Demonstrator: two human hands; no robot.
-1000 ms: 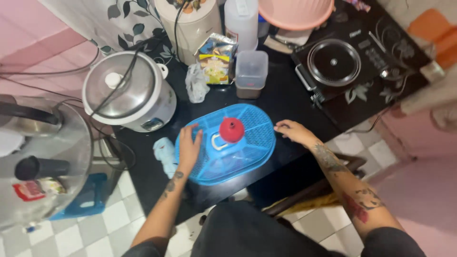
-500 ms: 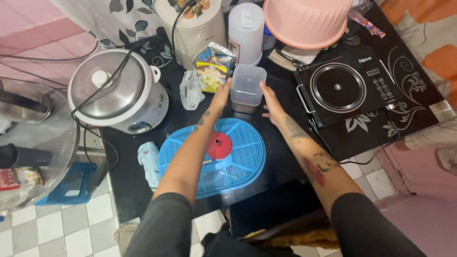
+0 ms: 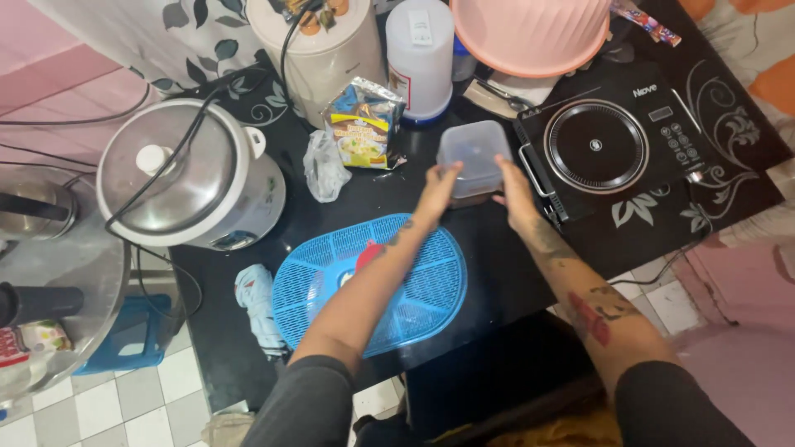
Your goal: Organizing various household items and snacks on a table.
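A small clear plastic container point(image 3: 473, 157) with a lid is held between both my hands above the black counter point(image 3: 497, 273). My left hand point(image 3: 436, 189) grips its left side and my right hand point(image 3: 515, 189) grips its right side. Something dark shows at the container's bottom. Below my left forearm lies a blue oval mesh food cover point(image 3: 414, 290) with a red knob point(image 3: 370, 252), flat on the counter.
A white rice cooker point(image 3: 182, 174) stands at the left, an induction cooktop point(image 3: 604, 145) at the right. Behind are a foil packet point(image 3: 361, 124), a crumpled clear bag point(image 3: 324, 165), a white jug point(image 3: 420, 54), a pink basin point(image 3: 530, 33). A cloth point(image 3: 255, 302) lies by the cover.
My hands left the blue cover, reached to the clear container at the back, closed on its sides, and have now lifted and drawn it toward me and to the right.
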